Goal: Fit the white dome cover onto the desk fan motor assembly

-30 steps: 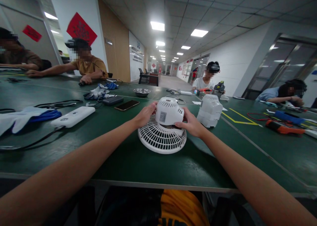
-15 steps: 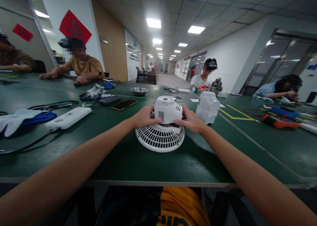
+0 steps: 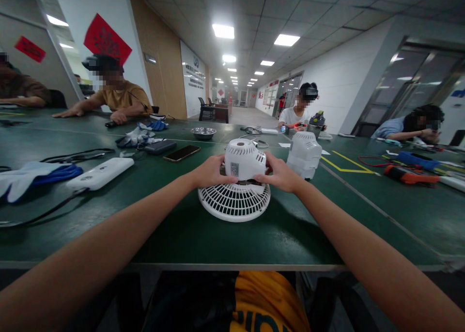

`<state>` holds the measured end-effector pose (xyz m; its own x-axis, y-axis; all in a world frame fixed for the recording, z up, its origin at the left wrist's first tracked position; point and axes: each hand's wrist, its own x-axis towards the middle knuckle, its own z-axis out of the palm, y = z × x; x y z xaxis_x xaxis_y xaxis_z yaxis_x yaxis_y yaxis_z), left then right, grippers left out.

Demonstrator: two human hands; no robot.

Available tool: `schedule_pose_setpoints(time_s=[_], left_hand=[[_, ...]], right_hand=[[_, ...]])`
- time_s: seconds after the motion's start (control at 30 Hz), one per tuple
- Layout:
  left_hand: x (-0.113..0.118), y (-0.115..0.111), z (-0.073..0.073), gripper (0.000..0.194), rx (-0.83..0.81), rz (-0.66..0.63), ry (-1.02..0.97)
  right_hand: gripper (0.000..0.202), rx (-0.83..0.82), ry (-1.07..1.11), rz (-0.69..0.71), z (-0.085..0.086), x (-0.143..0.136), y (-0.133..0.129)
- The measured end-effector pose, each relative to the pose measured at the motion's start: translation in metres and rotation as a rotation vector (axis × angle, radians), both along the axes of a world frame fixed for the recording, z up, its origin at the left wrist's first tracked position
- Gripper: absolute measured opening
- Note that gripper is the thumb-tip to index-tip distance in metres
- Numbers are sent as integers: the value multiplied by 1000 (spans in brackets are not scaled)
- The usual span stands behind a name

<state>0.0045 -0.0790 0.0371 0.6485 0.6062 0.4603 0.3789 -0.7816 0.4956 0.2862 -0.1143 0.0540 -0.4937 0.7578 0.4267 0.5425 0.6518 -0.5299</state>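
A white vented housing (image 3: 244, 158) with a small label is held between my two hands, over a round white fan grille (image 3: 234, 203) lying on the green table (image 3: 174, 245). My left hand (image 3: 214, 172) grips the housing's left side, thumb along its lower front edge. On the right side, my right hand (image 3: 279, 173) grips it the same way. The fingers behind the housing are partly hidden. To the right of my right hand stands another white plastic part (image 3: 304, 155).
Left are a white power bank (image 3: 105, 173), gloves (image 3: 32, 174) and a black phone (image 3: 181, 153). A metal bowl (image 3: 203, 133) sits farther back. An orange-black tool (image 3: 410, 175) and a blue tray (image 3: 417, 161) lie right. Several people sit around the table.
The view has shifted very slightly. Both hands keep their grip on the housing, with no clear movement of it relative to the grille.
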Motion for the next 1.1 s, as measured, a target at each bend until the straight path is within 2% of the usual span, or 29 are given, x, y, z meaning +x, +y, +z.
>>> schedule_pose_setpoints(time_s=[0.1, 0.27, 0.43, 0.77, 1.1], left_hand=[[-1, 2, -1, 65, 1, -14, -8], [0, -2, 1, 63, 5, 0, 1], [1, -6, 3, 62, -8, 27, 19], [-1, -2, -3, 65, 58, 68, -11], [0, -3, -3, 73, 111, 101, -18]], right_hand=[[56, 80, -100, -20, 3, 1, 1], [57, 149, -137, -36, 2, 1, 3], [60, 137, -98, -38, -2, 1, 4], [62, 144, -56, -44, -7, 2, 5], [76, 135, -3, -12, -2, -1, -2]])
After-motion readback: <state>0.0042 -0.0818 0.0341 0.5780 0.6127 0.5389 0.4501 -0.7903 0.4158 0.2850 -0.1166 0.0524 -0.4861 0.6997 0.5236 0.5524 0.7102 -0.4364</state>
